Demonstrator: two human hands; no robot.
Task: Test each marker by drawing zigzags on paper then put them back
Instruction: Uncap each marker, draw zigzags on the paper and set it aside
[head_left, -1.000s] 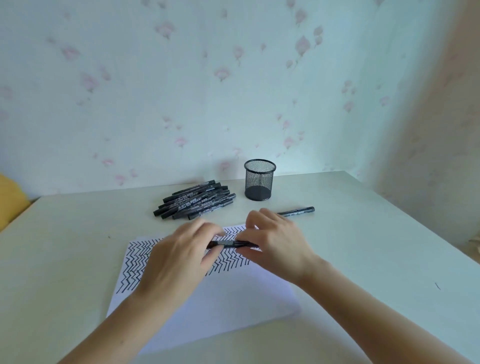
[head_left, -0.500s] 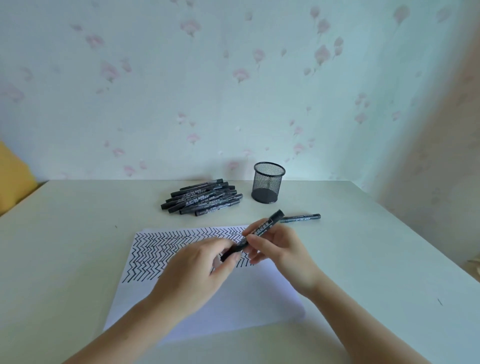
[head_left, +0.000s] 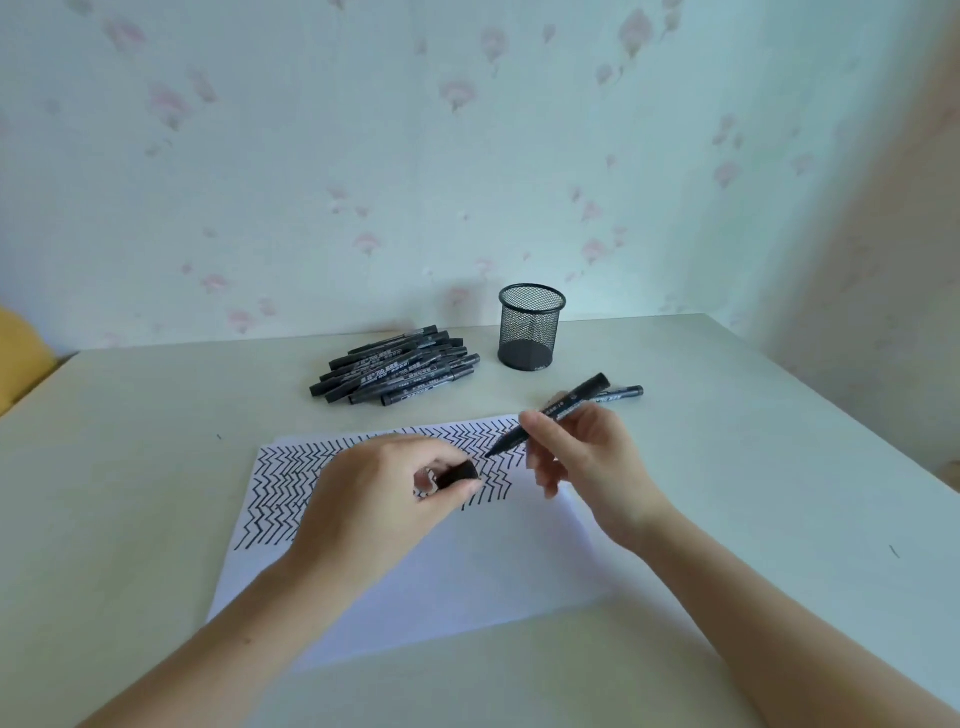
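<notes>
Marker, uncapped, pinched in your right hand, tip just above the paper near its far right corner. Left hand grips the cap. Lower the tip onto blank paper beside the last zigzags; press lightly, keep strokes even.

The paper is white, its far half covered with rows of black zigzags. The marker held over it is black with pale lettering, like the pile of markers by the tabletop's far edge. The pen cup is black mesh. The tabletop is off-white; the wallpaper pale green with pink flowers.
</notes>
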